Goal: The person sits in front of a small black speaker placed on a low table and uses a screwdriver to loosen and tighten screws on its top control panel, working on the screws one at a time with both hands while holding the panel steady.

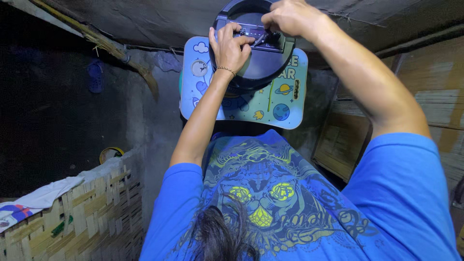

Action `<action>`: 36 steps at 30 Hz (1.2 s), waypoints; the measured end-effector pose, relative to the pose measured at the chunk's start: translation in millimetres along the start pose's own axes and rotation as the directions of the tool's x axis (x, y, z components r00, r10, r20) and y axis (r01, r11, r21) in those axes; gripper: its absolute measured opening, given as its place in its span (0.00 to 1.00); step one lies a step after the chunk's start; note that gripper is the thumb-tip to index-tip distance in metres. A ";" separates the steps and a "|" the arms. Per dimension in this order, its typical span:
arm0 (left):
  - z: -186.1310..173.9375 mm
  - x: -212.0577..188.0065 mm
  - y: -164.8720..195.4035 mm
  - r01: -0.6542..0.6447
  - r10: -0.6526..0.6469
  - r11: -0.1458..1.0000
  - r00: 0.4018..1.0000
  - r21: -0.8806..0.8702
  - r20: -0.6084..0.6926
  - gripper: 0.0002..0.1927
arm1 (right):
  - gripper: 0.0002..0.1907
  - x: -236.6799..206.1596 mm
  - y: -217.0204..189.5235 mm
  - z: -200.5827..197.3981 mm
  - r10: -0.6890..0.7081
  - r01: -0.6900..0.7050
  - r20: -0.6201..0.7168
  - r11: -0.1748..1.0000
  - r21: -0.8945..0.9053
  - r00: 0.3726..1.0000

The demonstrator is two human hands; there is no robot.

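1. We see a round dark speaker-like device (258, 53) with a ring-shaped handle arching over its top, lying on a small lap table (285, 104).
2. Its upper face carries a flat control panel with small buttons.
3. Our left hand (229, 46) rests on the device's left side, fingers curled at the panel's edge.
4. Our right hand (287, 17) sits over the panel's right part, pinching something small and dark that we cannot make out.

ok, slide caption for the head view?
Both hands, left hand and right hand, work on a round black device atop a cartoon-printed tray.
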State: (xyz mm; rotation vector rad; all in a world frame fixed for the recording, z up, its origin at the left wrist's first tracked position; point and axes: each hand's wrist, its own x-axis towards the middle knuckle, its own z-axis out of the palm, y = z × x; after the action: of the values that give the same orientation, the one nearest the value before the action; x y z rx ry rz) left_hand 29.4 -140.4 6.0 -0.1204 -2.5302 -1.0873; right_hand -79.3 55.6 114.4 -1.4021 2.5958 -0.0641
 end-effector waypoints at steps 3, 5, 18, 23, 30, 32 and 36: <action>1.2 0.3 -1.3 0.014 -0.014 1.000 1.000 -0.003 0.015 0.09 | 0.17 7.4 2.6 -7.8 -0.181 0.180 0.001 0.978 -0.101 0.984; 1.6 1.0 -2.2 0.005 -0.005 1.000 1.000 0.006 0.008 0.09 | 0.23 11.7 2.5 -11.8 -0.371 0.346 -0.036 0.895 -0.281 0.928; 4.7 -4.8 -4.9 -0.023 0.023 1.000 0.999 -0.002 -0.027 0.08 | 0.08 -76.1 -49.9 35.7 0.221 -0.175 -0.384 0.973 0.152 0.896; 4.4 -5.7 -5.8 -0.013 0.013 1.000 1.000 -0.003 -0.019 0.08 | 0.07 -77.2 -59.5 46.6 0.283 -0.263 -0.377 0.959 0.106 0.882; 4.9 -5.2 -7.3 -0.025 0.024 1.000 0.999 -0.015 -0.036 0.08 | 0.07 -74.2 -60.2 46.5 0.269 -0.250 -0.389 0.963 0.100 0.881; 5.3 -5.5 -7.1 -0.019 0.019 1.000 0.999 -0.015 -0.032 0.08 | 0.08 -74.0 -59.0 46.0 0.273 -0.256 -0.381 0.962 0.096 0.883; 5.4 -5.2 -7.3 -0.022 0.021 1.000 0.999 -0.015 -0.037 0.08 | 0.08 -74.1 -57.1 45.5 0.272 -0.255 -0.366 0.962 0.095 0.890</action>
State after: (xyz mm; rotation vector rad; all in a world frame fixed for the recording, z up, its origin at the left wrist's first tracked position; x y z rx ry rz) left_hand 30.9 -141.3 -4.3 -0.1302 -2.4832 -1.0907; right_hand 15.9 88.1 88.0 -1.0945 3.0515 -0.3854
